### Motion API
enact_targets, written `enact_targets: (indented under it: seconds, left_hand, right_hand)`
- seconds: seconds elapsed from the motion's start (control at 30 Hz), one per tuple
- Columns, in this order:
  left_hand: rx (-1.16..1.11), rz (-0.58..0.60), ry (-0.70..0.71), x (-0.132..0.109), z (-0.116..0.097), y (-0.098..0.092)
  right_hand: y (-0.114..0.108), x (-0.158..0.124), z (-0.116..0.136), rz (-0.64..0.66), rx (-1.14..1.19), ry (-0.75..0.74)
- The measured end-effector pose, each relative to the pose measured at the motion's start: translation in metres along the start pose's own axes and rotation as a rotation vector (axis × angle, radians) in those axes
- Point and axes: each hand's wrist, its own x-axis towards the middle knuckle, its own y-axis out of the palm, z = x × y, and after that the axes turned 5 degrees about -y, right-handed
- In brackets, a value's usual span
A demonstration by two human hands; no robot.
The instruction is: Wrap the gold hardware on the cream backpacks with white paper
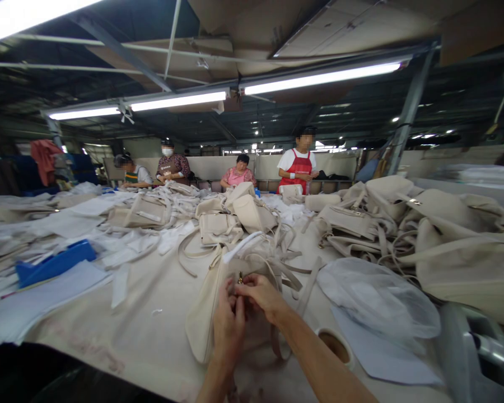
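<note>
A cream handbag (201,322) stands in front of me on the covered table, tilted, with white padding (243,246) along its top. At its side my right hand (262,294) pinches a small gold-coloured metal clasp (240,276). My left hand (228,316) is right beside it, fingers curled and thumb close to the right fingertips. What lies between the left fingers is hidden by the hands. Straps (292,277) from the bags trail to the right of my hands.
Piles of cream bags (348,221) and white wrapping cover the far table. A blue tape dispenser (56,263) lies left. To the right are a tape roll (336,347), a clear plastic bag (378,296) and white sheets (382,352). Several co-workers are across the table.
</note>
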Motion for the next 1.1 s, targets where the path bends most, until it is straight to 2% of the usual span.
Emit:
enact_targets:
  seconds: [0.2,0.37,0.5,0.6,0.67,0.77,0.83,0.9,0.97,1.1]
  left_hand:
    - [-0.314,0.145,-0.152,0.001,-0.017,-0.001]
    - [-0.426,0.155,-0.187,0.003,-0.016,0.003]
    - [-0.459,0.132,-0.208,0.006,-0.008,0.005]
    - [-0.452,0.133,-0.218,0.008,-0.005,0.004]
    - [-0.437,0.132,-0.209,0.008,-0.006,0.003]
    - [-0.401,0.116,-0.205,0.006,-0.009,0.002]
    - [-0.388,0.103,-0.211,0.003,-0.009,0.001]
    - [-0.387,0.097,-0.210,0.001,-0.007,0.000]
    - [-0.389,0.091,-0.211,-0.001,-0.005,-0.001]
    - [-0.404,0.084,-0.252,-0.003,-0.003,-0.006]
  right_hand:
    - [-0.006,-0.007,-0.009,0.053,0.173,-0.048]
    - [0.006,-0.002,-0.029,-0.022,0.305,-0.104]
    - [0.012,0.000,-0.031,-0.067,0.211,-0.149]
    - [0.007,-0.008,-0.016,-0.125,0.040,-0.258]
    - [-0.004,-0.015,0.002,-0.169,-0.237,-0.388]
    - [-0.032,-0.015,0.040,-0.333,-0.634,-0.557]
    - [-0.054,-0.004,0.065,-0.428,-0.699,-0.588]
    - [-0.074,0.012,0.083,-0.398,-0.704,-0.575]
    - [-0.084,0.028,0.092,-0.301,-0.691,-0.537]
    - [-0.077,0.050,0.093,-0.165,-0.638,-0.483]
